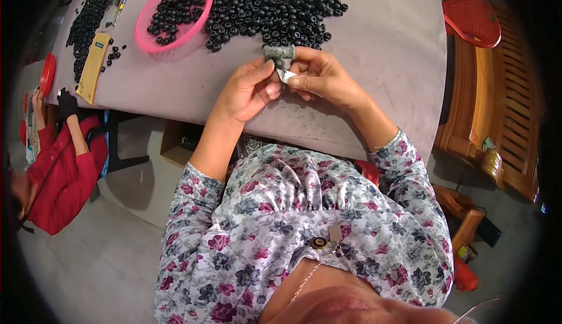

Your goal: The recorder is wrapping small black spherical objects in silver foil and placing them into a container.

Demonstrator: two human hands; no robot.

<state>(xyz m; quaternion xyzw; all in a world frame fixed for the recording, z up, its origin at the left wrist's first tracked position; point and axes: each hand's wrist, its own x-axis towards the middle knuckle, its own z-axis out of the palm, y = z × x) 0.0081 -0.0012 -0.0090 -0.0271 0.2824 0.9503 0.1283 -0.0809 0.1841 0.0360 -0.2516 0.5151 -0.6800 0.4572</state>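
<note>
Both of my hands meet above the near part of the table, close to the black pile. My left hand [250, 87] is closed, its thumb against a small dark part partly hidden between the fingers; I cannot make out its kind. In my right hand [325, 79] a small white pointed piece [285, 76] is pinched under the thumb. A grey, rough-looking roll [278, 52] sits at the fingertips, with the right index finger touching it. Just beyond lie many small round black parts [275, 8] with hollow faces.
A pink basket [140, 37] holding black parts stands left of the pile. Farther left are a yellow-tan strip [93, 69], a clear packet [119, 5] and more black parts. A person in red [64, 172] works at the left; a wooden bench [503, 101] and red chair [474, 16] stand right.
</note>
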